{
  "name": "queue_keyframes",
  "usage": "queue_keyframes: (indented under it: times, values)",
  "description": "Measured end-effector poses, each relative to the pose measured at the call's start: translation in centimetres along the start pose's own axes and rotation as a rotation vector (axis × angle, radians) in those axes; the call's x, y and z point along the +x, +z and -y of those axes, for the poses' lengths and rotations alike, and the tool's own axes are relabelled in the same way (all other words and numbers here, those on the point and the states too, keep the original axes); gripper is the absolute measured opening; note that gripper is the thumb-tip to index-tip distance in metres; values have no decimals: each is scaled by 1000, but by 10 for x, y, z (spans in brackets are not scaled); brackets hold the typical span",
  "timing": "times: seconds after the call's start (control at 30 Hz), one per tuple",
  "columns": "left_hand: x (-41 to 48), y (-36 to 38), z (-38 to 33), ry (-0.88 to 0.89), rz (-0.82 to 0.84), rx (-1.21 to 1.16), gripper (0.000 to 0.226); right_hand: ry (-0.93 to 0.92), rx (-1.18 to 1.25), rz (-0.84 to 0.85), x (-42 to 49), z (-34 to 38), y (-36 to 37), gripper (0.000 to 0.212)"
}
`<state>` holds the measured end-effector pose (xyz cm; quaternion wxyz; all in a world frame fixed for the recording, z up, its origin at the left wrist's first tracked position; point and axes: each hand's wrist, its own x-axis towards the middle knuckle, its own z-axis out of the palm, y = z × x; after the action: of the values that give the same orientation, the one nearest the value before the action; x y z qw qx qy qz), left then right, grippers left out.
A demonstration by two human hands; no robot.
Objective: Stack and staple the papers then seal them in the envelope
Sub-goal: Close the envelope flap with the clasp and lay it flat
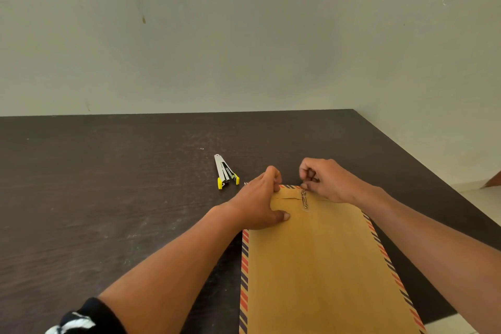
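Two hands work the far end of the brown envelope, which lies flat on the dark table, its near end cut off by the frame. Left hand grips the far-left corner, thumb on top, fingertips hidden over the edge. Right hand, fingers curled, pinches the far edge beside a paper clip. The stapler lies splayed open to the left.

The brown envelope, edged in red-and-blue stripes, lay flat on the dark counter, its length running away from the viewer. Its flap was folded down at the far end, where 1 metal paper clip sat over the edge. The silver stapler with yellow ends lay just left of that end.
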<state>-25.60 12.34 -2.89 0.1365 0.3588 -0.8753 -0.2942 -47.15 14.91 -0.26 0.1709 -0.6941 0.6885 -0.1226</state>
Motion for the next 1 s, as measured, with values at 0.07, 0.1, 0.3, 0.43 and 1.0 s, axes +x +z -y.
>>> queue_keyframes:
  times: [0.07, 0.1, 0.3, 0.43, 1.0]
  values:
    - [0, 0, 0, -6, -3, 0, 60, -3, 10, -29, -7, -3, 1, 17]
    - [0, 0, 0, -9, -2, 0, 59, -6, 14, -44, -11, -4, 3, 17]
    - [2, 0, 0, -27, 14, 11, 58, -84, -34, -159, -37, -8, 16, 19]
    - [1, 1, -1, -25, 13, 43, 53, -132, -20, -148, -53, -6, 20, 18]
    - [-41, 18, -11, -48, -57, 573, 56, 400, -70, -150, -132, -21, 7, 16]
